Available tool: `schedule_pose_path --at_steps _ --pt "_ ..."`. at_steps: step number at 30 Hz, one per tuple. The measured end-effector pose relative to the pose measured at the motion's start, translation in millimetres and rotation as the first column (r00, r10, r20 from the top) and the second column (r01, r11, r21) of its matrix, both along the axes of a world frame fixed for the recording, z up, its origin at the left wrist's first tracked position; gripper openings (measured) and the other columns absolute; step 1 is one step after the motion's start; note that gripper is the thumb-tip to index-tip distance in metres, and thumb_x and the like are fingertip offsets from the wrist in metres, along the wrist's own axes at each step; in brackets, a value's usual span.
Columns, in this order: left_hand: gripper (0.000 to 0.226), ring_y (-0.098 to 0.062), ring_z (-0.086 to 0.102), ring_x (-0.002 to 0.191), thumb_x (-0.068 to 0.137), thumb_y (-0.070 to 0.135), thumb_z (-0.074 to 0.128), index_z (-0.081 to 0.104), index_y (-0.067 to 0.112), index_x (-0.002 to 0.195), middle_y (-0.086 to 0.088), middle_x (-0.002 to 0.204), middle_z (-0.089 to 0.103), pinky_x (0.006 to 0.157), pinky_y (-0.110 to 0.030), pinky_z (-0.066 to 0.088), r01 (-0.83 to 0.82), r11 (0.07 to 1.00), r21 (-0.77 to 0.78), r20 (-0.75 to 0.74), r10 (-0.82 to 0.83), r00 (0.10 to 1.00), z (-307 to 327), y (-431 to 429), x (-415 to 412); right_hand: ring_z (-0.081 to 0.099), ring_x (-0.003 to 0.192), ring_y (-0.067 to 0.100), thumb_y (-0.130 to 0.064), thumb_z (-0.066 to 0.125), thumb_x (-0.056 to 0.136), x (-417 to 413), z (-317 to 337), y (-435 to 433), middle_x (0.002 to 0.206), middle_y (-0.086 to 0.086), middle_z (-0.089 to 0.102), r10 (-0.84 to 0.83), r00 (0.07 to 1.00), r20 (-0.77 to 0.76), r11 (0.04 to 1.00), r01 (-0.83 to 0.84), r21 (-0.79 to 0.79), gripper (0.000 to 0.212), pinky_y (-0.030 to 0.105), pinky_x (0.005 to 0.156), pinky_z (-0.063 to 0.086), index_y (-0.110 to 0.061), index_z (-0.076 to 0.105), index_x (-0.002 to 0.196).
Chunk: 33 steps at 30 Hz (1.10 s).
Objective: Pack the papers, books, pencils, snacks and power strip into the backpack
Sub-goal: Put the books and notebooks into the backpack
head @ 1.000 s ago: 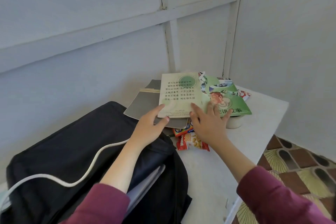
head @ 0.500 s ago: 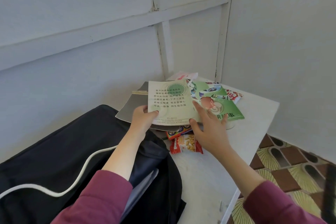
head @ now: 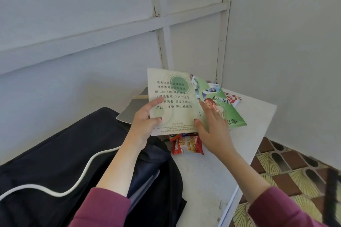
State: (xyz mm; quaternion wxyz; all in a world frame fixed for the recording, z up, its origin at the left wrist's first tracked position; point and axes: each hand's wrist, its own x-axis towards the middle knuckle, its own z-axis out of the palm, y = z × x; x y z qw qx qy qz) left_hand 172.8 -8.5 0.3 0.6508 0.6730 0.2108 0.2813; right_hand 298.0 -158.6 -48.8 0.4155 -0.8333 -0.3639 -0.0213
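My left hand (head: 143, 122) grips the left edge of a cream booklet (head: 173, 108) with Chinese text, lifted above the pile. My right hand (head: 212, 127) holds its right edge, with the fingers lying across a green picture book (head: 221, 103) behind it. A grey book (head: 132, 110) lies under the booklet at the left. Red snack packets (head: 187, 146) lie on the table below the booklet. The black backpack (head: 55, 162) lies open at the lower left, with papers (head: 145, 186) showing in its mouth. A white cord (head: 86, 169) runs across the backpack.
The white table (head: 212, 180) stands in a corner, with walls behind and to the right. Another red and white snack packet (head: 233, 98) peeks out behind the green book. Patterned floor tiles (head: 276, 167) lie beyond the table's right edge.
Both hands closed on the cream booklet and raised it off the pile, tilting it toward me. My left thumb now lies on its cover.
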Motion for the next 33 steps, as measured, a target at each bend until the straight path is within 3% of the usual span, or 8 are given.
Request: schedule_pose_path --at_steps 3,6,11,15,18,22,25,33 --pt "0.061 0.004 0.057 0.107 0.075 -0.027 0.043 0.065 0.022 0.106 0.010 0.119 0.062 0.077 -0.011 0.047 0.072 0.996 0.045 0.111 -0.076 0.991 12 -11 -7 0.015 0.144 0.023 -0.057 0.036 0.087 -1 7 -2 0.154 -0.005 0.023 -0.009 0.999 -0.043 0.996 0.012 0.086 0.065 0.058 0.113 0.012 -0.041 0.014 0.146" --pt "0.067 0.002 0.054 0.113 0.073 -0.027 0.043 0.072 0.030 0.092 0.015 0.111 0.067 0.081 -0.012 0.046 0.111 0.991 0.069 0.168 -0.121 0.978 21 -18 -10 0.012 0.144 0.009 -0.060 0.043 0.084 -12 22 -5 0.151 -0.028 0.013 0.134 0.983 -0.127 0.939 -0.085 0.333 0.073 0.054 0.115 0.016 -0.048 0.003 0.144" --pt "0.061 0.002 0.057 0.109 0.073 -0.029 0.040 0.065 0.020 0.100 0.014 0.110 0.067 0.077 -0.013 0.047 0.120 0.991 0.056 0.231 -0.130 0.964 32 -27 -12 0.053 0.121 0.008 -0.017 0.060 0.090 -29 41 -20 0.136 -0.010 0.050 0.301 0.949 -0.089 0.774 -0.188 0.605 0.089 0.047 0.092 0.051 -0.045 -0.005 0.143" --pt "0.059 -0.010 0.058 0.108 0.074 -0.022 0.047 0.062 0.025 0.105 0.007 0.114 0.066 0.085 -0.025 0.049 0.135 0.989 0.059 0.227 -0.145 0.963 34 -33 -17 0.036 0.135 0.018 -0.009 0.059 0.085 -40 55 -26 0.146 -0.025 0.027 0.238 0.968 0.074 0.742 -0.231 0.630 0.080 0.052 0.101 0.043 -0.044 0.015 0.142" --pt "0.048 -0.008 0.059 0.099 0.068 -0.001 0.058 0.062 0.029 0.106 0.007 0.110 0.067 0.085 -0.027 0.047 0.120 0.990 0.072 0.175 -0.131 0.976 34 -36 -23 0.038 0.132 0.008 0.005 0.055 0.085 -53 68 -35 0.138 -0.029 0.037 0.273 0.960 0.069 0.724 -0.252 0.642 0.070 0.044 0.104 0.040 -0.038 0.032 0.135" --pt "0.041 -0.016 0.062 0.106 0.069 0.002 0.061 0.062 0.024 0.104 0.003 0.116 0.066 0.080 -0.028 0.053 0.215 0.976 -0.042 0.207 -0.202 0.957 37 -45 -35 0.052 0.120 0.019 0.001 0.054 0.083 -62 83 -48 0.132 -0.002 0.052 0.429 0.900 -0.075 0.692 -0.274 0.668 0.062 0.044 0.090 0.052 -0.043 0.044 0.125" --pt "0.048 -0.021 0.064 0.103 0.069 -0.006 0.056 0.061 0.019 0.111 -0.003 0.115 0.067 0.080 -0.034 0.056 0.275 0.950 -0.146 0.259 -0.231 0.938 40 -52 -47 0.060 0.107 0.021 -0.005 0.056 0.079 -63 85 -57 0.125 0.007 0.058 0.543 0.807 -0.232 0.681 -0.261 0.685 0.051 0.029 0.073 0.055 -0.041 0.056 0.115" --pt "0.062 -0.009 0.057 0.115 0.082 -0.020 0.046 0.055 0.023 0.126 0.008 0.126 0.058 0.089 -0.031 0.052 -0.098 0.992 -0.075 0.279 0.116 0.953 37 -82 -72 0.068 0.083 0.023 0.001 0.048 0.090 -95 55 -65 0.094 0.004 0.071 0.627 0.552 -0.549 0.618 0.077 0.783 0.024 0.034 0.076 0.057 -0.013 0.063 0.102"
